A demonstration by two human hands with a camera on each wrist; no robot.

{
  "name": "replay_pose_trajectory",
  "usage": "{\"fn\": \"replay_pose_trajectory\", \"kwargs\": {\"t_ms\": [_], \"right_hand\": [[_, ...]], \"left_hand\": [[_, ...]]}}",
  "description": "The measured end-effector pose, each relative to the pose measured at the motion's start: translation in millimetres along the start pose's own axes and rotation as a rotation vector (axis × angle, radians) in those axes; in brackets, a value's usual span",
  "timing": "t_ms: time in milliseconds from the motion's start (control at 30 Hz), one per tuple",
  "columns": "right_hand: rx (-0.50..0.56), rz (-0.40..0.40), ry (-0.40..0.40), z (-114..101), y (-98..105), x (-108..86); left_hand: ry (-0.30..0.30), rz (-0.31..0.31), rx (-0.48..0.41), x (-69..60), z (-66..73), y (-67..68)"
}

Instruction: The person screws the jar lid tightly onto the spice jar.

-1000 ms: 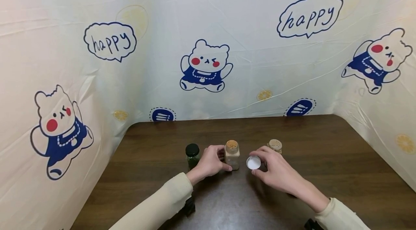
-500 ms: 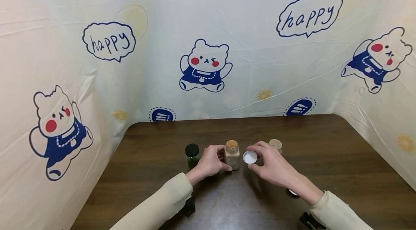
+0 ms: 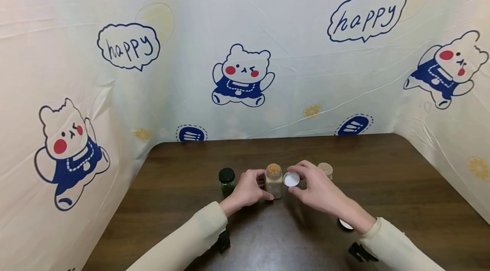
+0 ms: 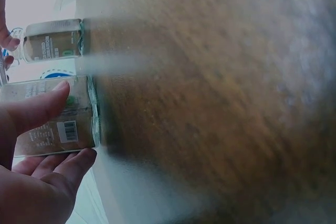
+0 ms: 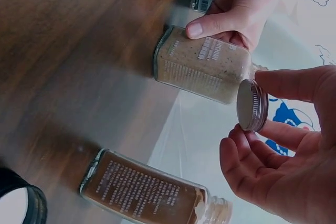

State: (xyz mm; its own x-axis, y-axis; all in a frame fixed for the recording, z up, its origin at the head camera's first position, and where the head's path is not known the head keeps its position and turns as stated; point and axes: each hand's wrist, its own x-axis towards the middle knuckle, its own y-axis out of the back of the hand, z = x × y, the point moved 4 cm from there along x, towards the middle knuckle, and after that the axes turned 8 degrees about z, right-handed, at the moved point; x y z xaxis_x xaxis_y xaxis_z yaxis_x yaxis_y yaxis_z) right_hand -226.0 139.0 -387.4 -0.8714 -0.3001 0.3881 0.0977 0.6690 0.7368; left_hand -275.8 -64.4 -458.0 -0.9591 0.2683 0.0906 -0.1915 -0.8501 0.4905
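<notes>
Steadiness likely helps most: left hand (image 3: 246,190) firm, fingers gripping the square jar (image 3: 274,186) low, at the frame's lower centre; right hand (image 3: 319,186) light, fingers pinching the silver lid (image 5: 251,105) by its rim. Upright on the table (image 3: 275,237), the clear jar shows speckled beige contents and an orange top (image 3: 273,169).

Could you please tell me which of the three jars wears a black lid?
The leftmost jar, green inside; the middle jar and right jar wear none.
</notes>
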Motion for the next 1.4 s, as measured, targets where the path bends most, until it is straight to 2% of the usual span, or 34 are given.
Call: {"fn": "replay_pose_trajectory", "kwargs": {"t_ms": [1000,1400], "right_hand": [[0.003,0.014,0.022,-5.3,0.5,11.2],[0.003,0.044,0.036,-7.6,1.4,13.3]], "left_hand": [[-0.002,-0.009,0.013,0.2,0.5,0.4],[-0.003,-0.006,0.015,0.6,1.3,0.6]]}}
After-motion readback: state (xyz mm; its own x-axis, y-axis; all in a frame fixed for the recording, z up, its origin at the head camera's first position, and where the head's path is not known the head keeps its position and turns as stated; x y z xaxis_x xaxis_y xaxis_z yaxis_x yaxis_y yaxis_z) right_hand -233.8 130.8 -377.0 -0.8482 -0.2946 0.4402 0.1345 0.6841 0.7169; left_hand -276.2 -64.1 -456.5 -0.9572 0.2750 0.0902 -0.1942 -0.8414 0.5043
